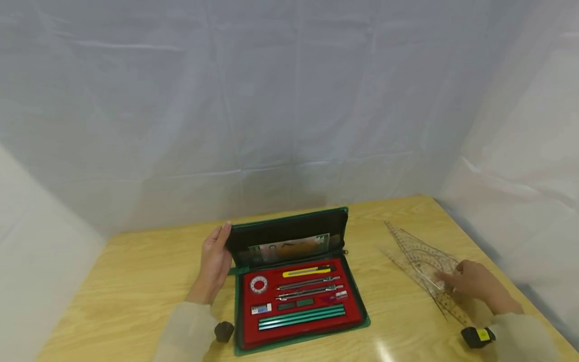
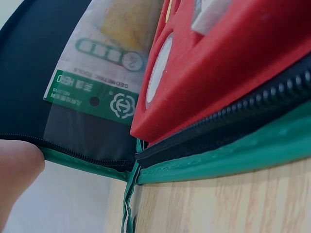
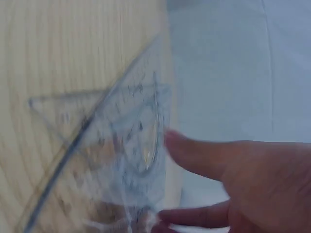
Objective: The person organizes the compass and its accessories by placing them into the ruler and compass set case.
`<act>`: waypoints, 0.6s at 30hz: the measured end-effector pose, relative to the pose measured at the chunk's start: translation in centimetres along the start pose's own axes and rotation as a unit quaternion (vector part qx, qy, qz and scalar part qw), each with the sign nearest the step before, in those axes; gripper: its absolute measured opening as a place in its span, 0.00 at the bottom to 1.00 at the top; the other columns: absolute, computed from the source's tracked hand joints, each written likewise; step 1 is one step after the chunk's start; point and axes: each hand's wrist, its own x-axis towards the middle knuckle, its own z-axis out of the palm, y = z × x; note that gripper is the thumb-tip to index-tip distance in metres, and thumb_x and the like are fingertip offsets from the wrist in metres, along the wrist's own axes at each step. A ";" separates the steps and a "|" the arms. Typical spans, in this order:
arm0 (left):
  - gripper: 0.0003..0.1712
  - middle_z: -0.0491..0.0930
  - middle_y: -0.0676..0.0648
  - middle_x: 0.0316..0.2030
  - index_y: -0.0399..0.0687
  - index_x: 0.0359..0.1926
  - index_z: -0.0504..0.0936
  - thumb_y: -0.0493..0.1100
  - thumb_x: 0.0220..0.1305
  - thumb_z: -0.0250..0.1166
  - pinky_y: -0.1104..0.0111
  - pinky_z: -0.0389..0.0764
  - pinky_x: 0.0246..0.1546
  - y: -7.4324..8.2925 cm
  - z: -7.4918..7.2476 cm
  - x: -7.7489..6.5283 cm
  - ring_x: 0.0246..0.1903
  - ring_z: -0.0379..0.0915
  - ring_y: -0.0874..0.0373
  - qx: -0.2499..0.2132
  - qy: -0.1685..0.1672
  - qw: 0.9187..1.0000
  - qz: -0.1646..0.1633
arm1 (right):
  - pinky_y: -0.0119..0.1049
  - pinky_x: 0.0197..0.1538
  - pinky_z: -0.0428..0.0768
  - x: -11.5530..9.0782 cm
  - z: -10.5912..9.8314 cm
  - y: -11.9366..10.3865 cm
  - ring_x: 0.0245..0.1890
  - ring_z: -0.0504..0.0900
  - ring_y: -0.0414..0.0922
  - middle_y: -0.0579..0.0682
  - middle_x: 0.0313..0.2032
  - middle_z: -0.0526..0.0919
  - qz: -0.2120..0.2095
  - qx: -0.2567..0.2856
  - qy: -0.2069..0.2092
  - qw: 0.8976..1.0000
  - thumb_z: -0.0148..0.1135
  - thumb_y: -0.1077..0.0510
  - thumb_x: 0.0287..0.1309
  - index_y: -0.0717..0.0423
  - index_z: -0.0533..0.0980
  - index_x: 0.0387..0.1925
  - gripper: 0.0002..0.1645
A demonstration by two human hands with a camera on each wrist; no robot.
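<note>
At six o'clock in my head view, the front rim of the open green case (image 1: 367, 322) lies nearest me. Across its red tray (image 1: 316, 326), from that edge back, sit green pencils (image 1: 302, 318), an eraser (image 1: 261, 308) at nine o'clock, two metal compasses (image 1: 312, 291), a white ring (image 1: 258, 285) at ten, and a yellow cutter (image 1: 306, 272) at twelve. At four o'clock my right hand (image 1: 479, 284) is at the clear drawing rulers (image 1: 420, 256), apart from the case; its wrist view blurs, so I cannot tell whether that grip pinches them or whether they rest on the bench (image 1: 149, 281). Toward half past seven my left hand (image 1: 214, 264) has its grip on the edge of the raised lid (image 1: 289, 227), which carries a printed packet (image 1: 289, 247). Beyond the bench, at twelve, hangs a pale sheet (image 1: 289, 110).
</note>
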 end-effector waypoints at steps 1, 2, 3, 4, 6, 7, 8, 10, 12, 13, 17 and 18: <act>0.16 0.77 0.53 0.29 0.48 0.27 0.83 0.39 0.72 0.54 0.74 0.74 0.42 0.0 0.0 0.0 0.35 0.71 0.64 0.001 -0.002 1.000 0.001 | 0.43 0.25 0.74 -0.2 0.1 -0.3 0.20 0.74 0.51 0.63 0.22 0.77 0.010 0.006 -0.008 1.000 0.59 0.37 0.60 0.71 0.73 0.24 0.37; 0.16 0.77 0.53 0.29 0.48 0.27 0.83 0.39 0.72 0.54 0.74 0.74 0.42 0.0 0.0 0.0 0.35 0.71 0.64 0.001 -0.004 1.000 0.002 | 0.38 0.21 0.70 -0.4 0.3 -0.5 0.15 0.68 0.44 0.55 0.16 0.73 0.018 0.011 -0.013 1.000 0.60 0.37 0.59 0.63 0.71 0.17 0.34; 0.16 0.77 0.53 0.29 0.48 0.27 0.83 0.39 0.72 0.53 0.74 0.73 0.43 -0.1 0.0 0.0 0.35 0.70 0.65 0.002 -0.007 1.000 0.004 | 0.35 0.19 0.65 -0.6 0.5 -0.6 0.12 0.61 0.40 0.49 0.11 0.68 0.028 0.021 -0.018 0.999 0.62 0.37 0.57 0.56 0.67 0.12 0.32; 0.16 0.77 0.53 0.29 0.47 0.27 0.83 0.38 0.72 0.53 0.74 0.73 0.42 -0.1 0.0 0.0 0.35 0.70 0.64 0.002 -0.008 1.000 0.004 | 0.33 0.18 0.60 -0.7 0.6 -0.8 0.12 0.53 0.37 0.43 0.09 0.61 0.035 0.027 -0.019 0.999 0.63 0.37 0.56 0.50 0.62 0.10 0.32; 0.17 0.77 0.53 0.29 0.47 0.28 0.83 0.38 0.72 0.52 0.74 0.73 0.42 -0.1 -0.1 0.0 0.35 0.70 0.64 -0.001 -0.013 1.000 0.006 | 0.31 0.18 0.57 -0.9 0.7 -0.8 0.12 0.48 0.35 0.39 0.09 0.53 0.036 0.031 -0.016 0.999 0.64 0.38 0.56 0.46 0.56 0.09 0.34; 0.17 0.77 0.53 0.29 0.47 0.28 0.83 0.38 0.73 0.52 0.74 0.73 0.43 -0.1 -0.1 0.0 0.36 0.70 0.64 -0.001 -0.017 1.000 0.007 | 0.30 0.18 0.56 -0.8 0.8 -0.7 0.12 0.47 0.35 0.39 0.08 0.52 0.031 0.033 -0.014 0.999 0.63 0.39 0.57 0.45 0.55 0.09 0.34; 0.17 0.77 0.53 0.29 0.47 0.28 0.83 0.38 0.73 0.52 0.74 0.73 0.43 0.0 -0.1 0.0 0.36 0.70 0.64 -0.001 -0.018 1.000 0.008 | 0.30 0.18 0.56 -0.7 0.9 -0.6 0.12 0.47 0.35 0.39 0.08 0.51 0.028 0.034 -0.013 0.999 0.63 0.39 0.57 0.45 0.55 0.09 0.34; 0.18 0.77 0.53 0.30 0.47 0.28 0.83 0.37 0.73 0.51 0.74 0.73 0.43 0.0 -0.1 0.0 0.36 0.70 0.64 -0.001 -0.020 1.000 0.011 | 0.31 0.19 0.56 -0.6 0.8 -0.4 0.13 0.47 0.36 0.40 0.09 0.51 0.019 0.034 -0.010 0.999 0.62 0.38 0.58 0.46 0.54 0.09 0.35; 0.18 0.77 0.53 0.29 0.47 0.28 0.83 0.38 0.73 0.51 0.74 0.73 0.43 0.1 -0.1 0.0 0.36 0.70 0.64 0.003 -0.019 1.000 0.013 | 0.33 0.20 0.64 -0.5 0.7 0.0 0.14 0.57 0.38 0.44 0.12 0.63 0.012 0.038 -0.001 0.999 0.61 0.38 0.58 0.54 0.63 0.12 0.32; 0.18 0.77 0.53 0.30 0.47 0.28 0.83 0.38 0.73 0.51 0.74 0.73 0.44 0.1 -0.1 0.0 0.36 0.70 0.64 0.002 -0.019 1.000 0.012 | 0.34 0.22 0.66 -0.5 0.6 0.2 0.16 0.60 0.39 0.46 0.15 0.66 0.012 0.041 0.001 0.999 0.61 0.37 0.58 0.56 0.67 0.15 0.31; 0.16 0.77 0.53 0.30 0.47 0.28 0.83 0.38 0.72 0.53 0.74 0.73 0.43 0.1 -0.1 0.0 0.36 0.70 0.64 0.003 -0.015 1.000 0.004 | 0.39 0.31 0.74 -1.0 0.5 1.4 0.29 0.73 0.45 0.54 0.31 0.79 0.018 0.072 0.025 0.997 0.62 0.39 0.59 0.67 0.76 0.36 0.31; 0.16 0.77 0.53 0.30 0.47 0.28 0.83 0.39 0.72 0.53 0.74 0.73 0.43 0.1 -0.1 0.1 0.36 0.70 0.64 0.004 -0.013 1.000 0.004 | 0.37 0.31 0.73 -1.2 0.6 1.7 0.28 0.73 0.43 0.53 0.30 0.80 0.019 0.084 0.038 0.996 0.62 0.40 0.59 0.67 0.76 0.36 0.30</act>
